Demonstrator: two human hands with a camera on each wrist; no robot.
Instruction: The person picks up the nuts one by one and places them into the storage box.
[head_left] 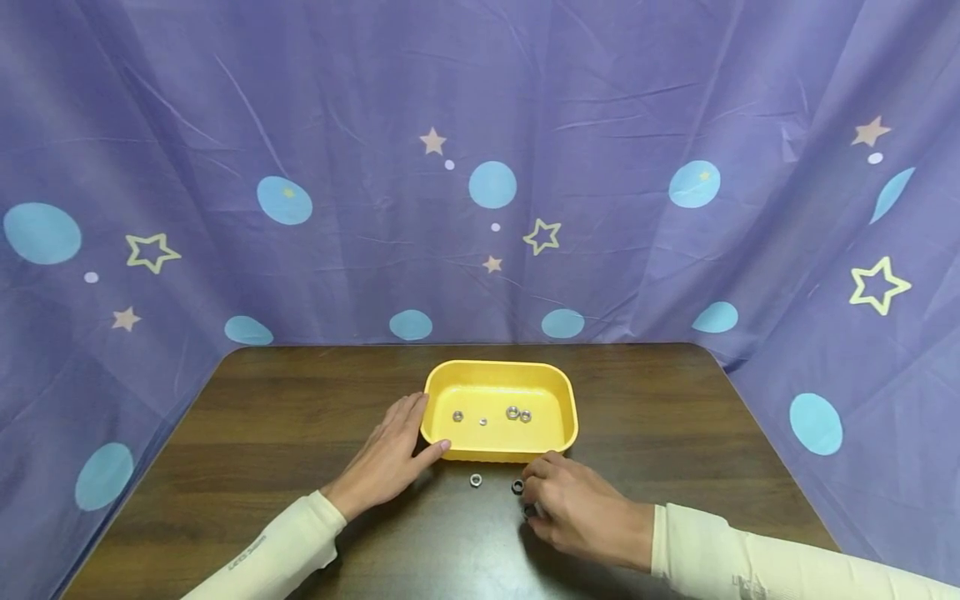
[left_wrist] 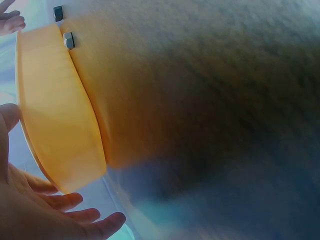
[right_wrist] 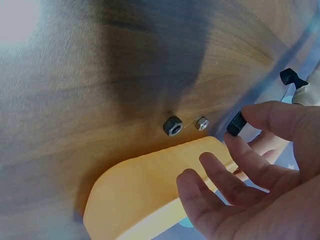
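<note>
A yellow plastic tray (head_left: 498, 454) stands on the table with several silver nuts (head_left: 513, 412) lying in it. My left hand (head_left: 390, 458) rests against the tray's left end, fingers fairly straight along the side and thumb at the front rim. Between thumb and index finger, my right hand (head_left: 573, 508) pinches a black nut (right_wrist: 236, 124), in front of the tray's right part. Its other fingers are spread and loosely bent in the right wrist view. Another black nut (head_left: 517, 487) and a silver nut (head_left: 476, 480) lie on the table just before the tray.
The dark wooden table (head_left: 300, 392) extends to both sides of the tray. Behind it and at its sides hangs a purple curtain (head_left: 360, 250) with stars and blue spots.
</note>
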